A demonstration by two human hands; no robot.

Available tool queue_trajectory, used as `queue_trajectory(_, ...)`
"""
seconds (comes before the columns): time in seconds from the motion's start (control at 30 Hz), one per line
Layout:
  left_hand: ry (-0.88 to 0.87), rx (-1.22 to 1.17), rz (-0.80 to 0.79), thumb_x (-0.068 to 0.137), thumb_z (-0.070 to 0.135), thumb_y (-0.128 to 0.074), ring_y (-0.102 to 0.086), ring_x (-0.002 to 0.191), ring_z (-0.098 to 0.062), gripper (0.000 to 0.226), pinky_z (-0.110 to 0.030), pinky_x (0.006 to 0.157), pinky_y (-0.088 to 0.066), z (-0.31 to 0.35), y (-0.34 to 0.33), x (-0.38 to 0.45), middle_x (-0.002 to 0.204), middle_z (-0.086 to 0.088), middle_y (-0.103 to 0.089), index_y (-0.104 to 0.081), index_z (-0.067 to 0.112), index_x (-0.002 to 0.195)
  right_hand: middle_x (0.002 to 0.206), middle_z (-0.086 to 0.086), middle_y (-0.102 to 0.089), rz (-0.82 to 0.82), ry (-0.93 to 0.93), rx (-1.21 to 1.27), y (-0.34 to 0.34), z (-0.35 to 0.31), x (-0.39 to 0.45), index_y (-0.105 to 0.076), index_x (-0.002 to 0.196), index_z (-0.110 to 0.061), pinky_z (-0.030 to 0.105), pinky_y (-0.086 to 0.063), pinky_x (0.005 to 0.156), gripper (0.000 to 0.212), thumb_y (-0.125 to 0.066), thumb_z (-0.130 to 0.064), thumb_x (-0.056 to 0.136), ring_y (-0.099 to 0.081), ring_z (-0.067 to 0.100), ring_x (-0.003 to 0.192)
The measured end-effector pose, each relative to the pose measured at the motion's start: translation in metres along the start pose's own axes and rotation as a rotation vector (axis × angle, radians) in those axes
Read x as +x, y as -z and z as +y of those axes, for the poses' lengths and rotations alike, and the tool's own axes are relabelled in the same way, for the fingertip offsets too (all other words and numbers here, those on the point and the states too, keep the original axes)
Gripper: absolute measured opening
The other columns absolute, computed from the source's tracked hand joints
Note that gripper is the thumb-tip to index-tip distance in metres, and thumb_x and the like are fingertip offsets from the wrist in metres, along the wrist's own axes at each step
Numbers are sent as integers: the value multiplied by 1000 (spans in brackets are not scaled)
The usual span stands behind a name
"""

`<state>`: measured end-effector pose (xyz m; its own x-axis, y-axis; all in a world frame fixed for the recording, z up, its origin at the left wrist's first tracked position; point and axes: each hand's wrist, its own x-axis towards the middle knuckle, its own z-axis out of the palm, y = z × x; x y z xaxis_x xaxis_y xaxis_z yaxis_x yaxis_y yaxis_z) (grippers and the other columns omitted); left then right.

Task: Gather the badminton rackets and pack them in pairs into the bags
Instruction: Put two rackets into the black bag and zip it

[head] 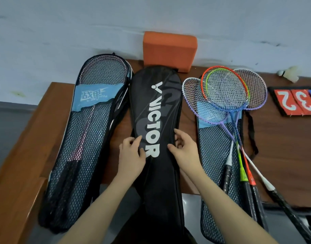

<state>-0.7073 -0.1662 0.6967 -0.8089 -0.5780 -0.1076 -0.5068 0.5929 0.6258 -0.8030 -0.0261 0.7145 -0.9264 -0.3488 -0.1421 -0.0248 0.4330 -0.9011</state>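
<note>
Straddling the black Victor bag [156,120], both hands work at its narrowing waist — the left hand [131,155] on the bag's left edge with fingers curled into the fabric, the right hand [183,150] on the right edge, thumb and fingers curled and seemingly pinching the seam, though whether a zip pull sits between them cannot be told. The bag's long axis runs straight away from the person, wide head end far, handle end hanging off the near edge of the wooden table [283,138]. Just right of the Victor bag lie the loose rackets [225,95], heads overlapping at the far end and handles fanned toward the person, resting on top of an empty mesh bag [214,155]. They lie nearly parallel to the Victor bag, so the right hand is plainly nearer — a short sideways reach to the handles. Left of the Victor bag, touching it, a second mesh bag [84,138] already holds rackets.
</note>
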Motion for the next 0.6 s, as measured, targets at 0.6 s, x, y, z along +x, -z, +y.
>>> queue_trajectory(0.6,-116,-433,-45,86,24,-60,-64,76,-10,20,-26,77,-52,55,46,81,84,14,-66,-62,24,106,98,-13,-57,-114,384,-267,-6,-43,-17,-64,114,-23,18,-30,85,38,-63,-20,76,-52,0,92)
